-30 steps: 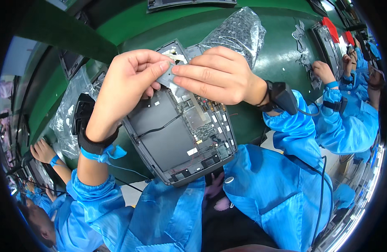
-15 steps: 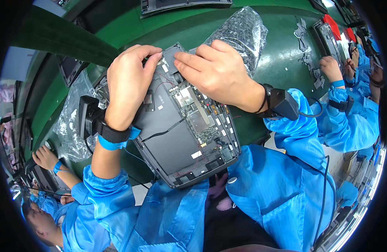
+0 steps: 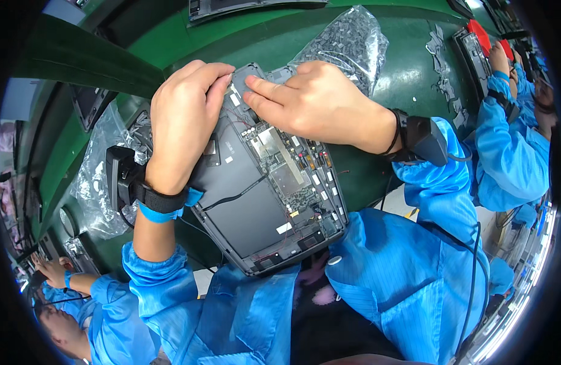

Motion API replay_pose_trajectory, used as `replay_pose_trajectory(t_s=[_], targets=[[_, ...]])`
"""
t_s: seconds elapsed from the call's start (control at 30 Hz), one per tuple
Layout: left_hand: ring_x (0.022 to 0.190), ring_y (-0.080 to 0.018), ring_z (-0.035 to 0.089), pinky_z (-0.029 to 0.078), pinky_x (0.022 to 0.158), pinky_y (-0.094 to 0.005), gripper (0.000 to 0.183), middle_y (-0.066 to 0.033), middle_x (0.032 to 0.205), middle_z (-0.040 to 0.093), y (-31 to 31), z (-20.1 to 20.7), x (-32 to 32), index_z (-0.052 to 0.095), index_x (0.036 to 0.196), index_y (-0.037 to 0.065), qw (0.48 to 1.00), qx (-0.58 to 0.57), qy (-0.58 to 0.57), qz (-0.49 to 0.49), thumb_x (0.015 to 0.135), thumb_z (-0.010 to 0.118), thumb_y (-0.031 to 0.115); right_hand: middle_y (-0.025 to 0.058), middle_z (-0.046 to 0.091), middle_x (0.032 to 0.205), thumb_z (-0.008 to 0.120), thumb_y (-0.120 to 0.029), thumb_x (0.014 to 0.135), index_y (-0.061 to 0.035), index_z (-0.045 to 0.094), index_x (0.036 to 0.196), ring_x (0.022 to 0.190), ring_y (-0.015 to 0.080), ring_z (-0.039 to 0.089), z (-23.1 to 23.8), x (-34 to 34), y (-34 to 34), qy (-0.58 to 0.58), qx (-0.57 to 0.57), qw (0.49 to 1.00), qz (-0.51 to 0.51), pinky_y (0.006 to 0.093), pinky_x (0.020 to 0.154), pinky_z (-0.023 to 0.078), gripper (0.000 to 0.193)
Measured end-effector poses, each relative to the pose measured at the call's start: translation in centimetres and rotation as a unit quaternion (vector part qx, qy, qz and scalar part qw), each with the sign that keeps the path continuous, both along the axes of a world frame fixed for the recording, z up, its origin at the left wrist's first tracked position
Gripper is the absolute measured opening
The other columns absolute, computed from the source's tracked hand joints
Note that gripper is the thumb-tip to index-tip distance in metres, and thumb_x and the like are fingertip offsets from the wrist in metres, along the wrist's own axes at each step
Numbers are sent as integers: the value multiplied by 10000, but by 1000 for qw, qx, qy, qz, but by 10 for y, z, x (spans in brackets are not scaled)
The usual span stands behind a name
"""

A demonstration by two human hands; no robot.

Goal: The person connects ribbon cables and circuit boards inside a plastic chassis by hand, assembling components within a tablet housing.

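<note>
An opened, dark grey electronic device housing (image 3: 232, 213) lies tilted in front of me, its near edge by my body. A bare circuit board (image 3: 286, 167) runs along its right half, with a black cable (image 3: 236, 196) across the grey panel. At the far end, my left hand (image 3: 186, 115) pinches thumb and index together at the housing's edge; whatever is between them is too small to make out. Beside it, my right hand (image 3: 317, 103) rests its outstretched index and middle fingertips on the far corner, the other fingers curled.
A clear bag of small black parts (image 3: 347, 52) lies beyond my right hand, and another clear plastic bag (image 3: 101, 176) left of my left wrist. Dark strips (image 3: 442, 67) lie on the green table (image 3: 408, 55). Co-workers in blue sit on both sides; a green bar (image 3: 92, 67) crosses the upper left.
My right fingertips have shifted slightly left along the far corner, and my left hand has barely moved. The housing has slid a little left. Co-workers' hands on both sides have moved.
</note>
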State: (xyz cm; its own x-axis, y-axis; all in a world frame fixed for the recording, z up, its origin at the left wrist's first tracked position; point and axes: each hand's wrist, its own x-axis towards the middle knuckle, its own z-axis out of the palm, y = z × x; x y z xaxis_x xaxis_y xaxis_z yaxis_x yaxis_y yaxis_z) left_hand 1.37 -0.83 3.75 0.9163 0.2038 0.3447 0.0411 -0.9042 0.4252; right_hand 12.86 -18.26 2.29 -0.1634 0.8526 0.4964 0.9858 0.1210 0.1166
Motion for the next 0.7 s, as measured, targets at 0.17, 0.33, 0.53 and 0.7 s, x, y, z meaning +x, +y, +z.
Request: replay_pose_trajectory(t_s=[0.17, 0.33, 0.53, 0.7], targets=[[727, -288, 601, 481, 651, -377, 151, -90, 755, 584, 0, -1, -1, 714, 957, 69, 999, 24, -8, -24, 816, 659, 69, 178, 711, 947, 622, -140, 709, 0, 652, 827, 592, 195, 677, 9, -10, 5, -25, -48, 998, -19, 306, 498, 498, 185], [744, -287, 591, 477, 671, -382, 191, -92, 755, 568, -2, 0, -2, 718, 994, 77, 1000, 19, 9, -17, 817, 650, 57, 85, 712, 1066, 632, -143, 734, -57, 680, 945, 570, 129, 633, -2, 4, -2, -19, -5, 1000, 2, 261, 522, 464, 234], [746, -291, 583, 473, 686, -386, 212, -95, 750, 554, -1, -1, -1, 719, 1017, 74, 999, 19, 11, -28, 821, 640, 52, 153, 714, 996, 634, -120, 724, 2, 659, 859, 629, 205, 693, 17, -6, -4, 50, -52, 997, -25, 311, 520, 515, 184], [743, -305, 588, 474, 671, -391, 169, -109, 757, 557, 1, -3, -5, 717, 977, 59, 1000, 8, 10, -18, 826, 641, 60, 157, 717, 928, 629, -97, 715, 51, 681, 930, 648, 242, 695, 27, -12, 4, 28, -158, 987, -32, 344, 533, 529, 266]])
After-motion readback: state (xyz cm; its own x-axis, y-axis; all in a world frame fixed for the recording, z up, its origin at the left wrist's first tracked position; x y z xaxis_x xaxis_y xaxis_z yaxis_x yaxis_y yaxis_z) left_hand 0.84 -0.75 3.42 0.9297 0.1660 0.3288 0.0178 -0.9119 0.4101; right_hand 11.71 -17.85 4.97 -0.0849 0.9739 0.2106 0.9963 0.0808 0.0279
